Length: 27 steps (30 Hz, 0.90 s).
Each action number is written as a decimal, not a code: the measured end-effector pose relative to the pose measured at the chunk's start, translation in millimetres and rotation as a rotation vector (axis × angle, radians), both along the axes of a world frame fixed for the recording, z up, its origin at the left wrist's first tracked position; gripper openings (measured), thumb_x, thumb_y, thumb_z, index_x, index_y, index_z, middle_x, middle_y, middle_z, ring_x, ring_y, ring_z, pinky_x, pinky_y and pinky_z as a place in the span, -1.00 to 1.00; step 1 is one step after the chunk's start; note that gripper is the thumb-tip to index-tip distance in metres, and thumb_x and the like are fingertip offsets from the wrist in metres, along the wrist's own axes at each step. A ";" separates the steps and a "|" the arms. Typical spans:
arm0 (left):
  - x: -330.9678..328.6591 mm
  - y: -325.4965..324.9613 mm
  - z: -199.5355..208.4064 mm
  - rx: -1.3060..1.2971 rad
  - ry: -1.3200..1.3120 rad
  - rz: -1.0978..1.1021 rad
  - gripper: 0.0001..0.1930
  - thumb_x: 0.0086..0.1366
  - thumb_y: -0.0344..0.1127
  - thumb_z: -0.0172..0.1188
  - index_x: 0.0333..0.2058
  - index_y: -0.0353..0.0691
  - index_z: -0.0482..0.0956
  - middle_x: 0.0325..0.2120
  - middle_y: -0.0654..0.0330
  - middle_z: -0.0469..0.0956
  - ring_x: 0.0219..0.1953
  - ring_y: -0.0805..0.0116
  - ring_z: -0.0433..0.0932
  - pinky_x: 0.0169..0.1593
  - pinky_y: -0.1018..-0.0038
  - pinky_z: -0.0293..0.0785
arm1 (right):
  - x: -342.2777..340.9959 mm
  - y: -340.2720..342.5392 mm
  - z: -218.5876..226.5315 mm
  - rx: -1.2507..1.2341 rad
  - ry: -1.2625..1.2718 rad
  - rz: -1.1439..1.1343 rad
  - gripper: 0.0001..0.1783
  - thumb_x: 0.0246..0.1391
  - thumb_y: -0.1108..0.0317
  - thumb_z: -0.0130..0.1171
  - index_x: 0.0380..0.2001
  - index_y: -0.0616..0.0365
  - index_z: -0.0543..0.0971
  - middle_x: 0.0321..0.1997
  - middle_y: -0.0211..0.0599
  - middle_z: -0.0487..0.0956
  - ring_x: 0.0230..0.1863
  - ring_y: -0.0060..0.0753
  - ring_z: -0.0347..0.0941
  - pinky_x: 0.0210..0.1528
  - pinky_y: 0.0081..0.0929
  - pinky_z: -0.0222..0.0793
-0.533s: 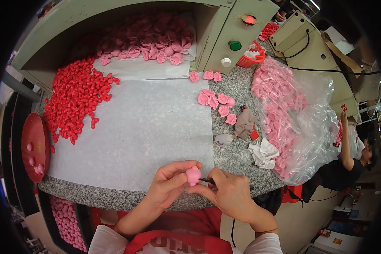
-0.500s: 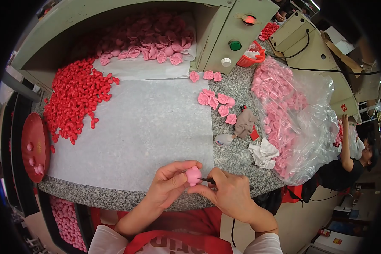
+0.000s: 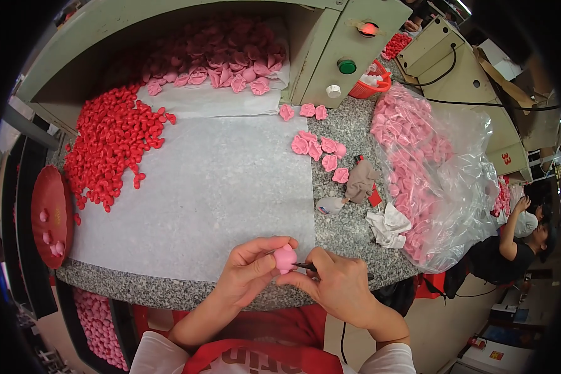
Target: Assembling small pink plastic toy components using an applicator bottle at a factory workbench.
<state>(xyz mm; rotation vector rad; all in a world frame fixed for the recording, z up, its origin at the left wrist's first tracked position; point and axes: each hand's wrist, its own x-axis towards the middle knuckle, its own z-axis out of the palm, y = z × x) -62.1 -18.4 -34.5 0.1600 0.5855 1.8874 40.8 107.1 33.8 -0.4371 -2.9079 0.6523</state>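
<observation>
Near the front edge of the table, my left hand pinches a small round pink molded piece between thumb and fingers. My right hand is closed around a thin dark pointed tool, most of it hidden in the fist. The tool's tip touches the right side of the piece. Under and beyond my hands lies a white paper sheet. Several pink hollow, petal-edged parts rest at its right edge, and a heap of small red pieces covers its far left.
A pale green machine housing holds a pile of pink parts. On the right stand a clear plastic bag of pink parts, a crumpled cloth and white tissue. A red tray sits left. Far right, a co-worker works.
My hands, the pink piece and the tool stay practically still. At the far right, the co-worker's raised arm has bent and come down a little.
</observation>
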 end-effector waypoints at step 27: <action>-0.8 2.1 -3.9 0.097 -0.208 -0.042 -0.67 0.17 -0.37 0.01 -0.06 -0.23 0.35 -0.09 -0.02 0.33 -0.21 0.25 0.40 -0.15 0.46 0.40 | 6.9 7.5 2.4 -0.246 0.066 -0.050 -0.61 -0.11 0.08 0.17 -0.55 0.20 0.35 -0.75 -0.44 0.33 -0.78 -0.58 0.26 -0.72 -0.61 0.17</action>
